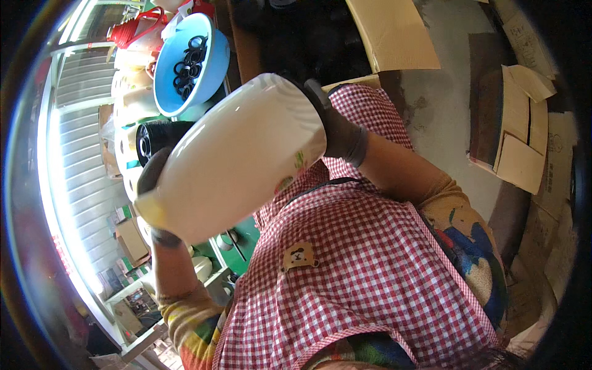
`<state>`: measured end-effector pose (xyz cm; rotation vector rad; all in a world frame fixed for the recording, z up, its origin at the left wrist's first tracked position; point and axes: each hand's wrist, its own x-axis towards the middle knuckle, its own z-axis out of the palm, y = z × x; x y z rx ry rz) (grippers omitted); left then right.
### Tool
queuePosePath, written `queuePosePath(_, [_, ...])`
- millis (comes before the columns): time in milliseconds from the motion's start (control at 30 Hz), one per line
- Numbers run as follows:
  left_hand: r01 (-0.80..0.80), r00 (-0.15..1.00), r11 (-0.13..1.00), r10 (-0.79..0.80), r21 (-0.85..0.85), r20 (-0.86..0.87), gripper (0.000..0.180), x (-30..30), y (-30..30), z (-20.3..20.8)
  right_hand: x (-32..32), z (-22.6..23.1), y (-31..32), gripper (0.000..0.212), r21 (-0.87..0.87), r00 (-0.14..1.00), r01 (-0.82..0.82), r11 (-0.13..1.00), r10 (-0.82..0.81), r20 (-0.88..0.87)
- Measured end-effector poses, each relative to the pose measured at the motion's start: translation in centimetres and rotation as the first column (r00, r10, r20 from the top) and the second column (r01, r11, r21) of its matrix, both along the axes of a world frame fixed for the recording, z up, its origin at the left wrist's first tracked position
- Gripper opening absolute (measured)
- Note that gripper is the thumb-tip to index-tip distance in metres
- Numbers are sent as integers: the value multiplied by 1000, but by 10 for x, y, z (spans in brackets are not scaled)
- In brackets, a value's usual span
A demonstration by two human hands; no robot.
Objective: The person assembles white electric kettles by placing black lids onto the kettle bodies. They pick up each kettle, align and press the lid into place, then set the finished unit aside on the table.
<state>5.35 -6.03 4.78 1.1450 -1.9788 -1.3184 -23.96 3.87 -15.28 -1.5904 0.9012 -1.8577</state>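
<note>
A glossy cream-white thermos jug body [237, 157] with a small flower print lies tilted between my two hands in front of my chest. My left hand [154, 176], in a dark glove, grips its lower-left end, beside a pale yellow patch; part of that hand is hidden behind the body. At the upper-right end, my right hand [339, 126], also gloved, holds the rim, its fingers partly out of sight. Just past the left hand sits a black round part [161, 139].
A light blue basin [219, 68] holds several black ring-shaped parts [190, 68]. Behind it stand a red-topped thermos [139, 31] and several pale bodies [135, 102] along a green bench [250, 237]. Open cardboard boxes [404, 34] are at the top; another carton [521, 160] lies at right.
</note>
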Motion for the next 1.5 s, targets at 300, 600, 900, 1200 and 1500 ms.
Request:
queuePosePath(300, [59,882,843,207,535,-423,59,15,20,-85,2,23,17,78,104,672,-443,891,253,696])
queuePosePath(600, [435,606,707,229,558,-762,86,-7,34,-98,-19,89,31,76,179,578,-568,804,234,782])
queuePosePath(900, [487,675,673,115,557,-729,69,6,38,-206,-75,121,29,73,376,951,-306,875,296,86])
queuePosePath(1200, [304,830,937,-173,171,-530,54,-30,40,-177,31,108,27,64,257,505,-119,959,282,-816])
queuePosePath(1500, [538,841,604,-422,587,-337,55,-75,-26,-116,-31,101,-26,100,109,246,-308,945,190,-951])
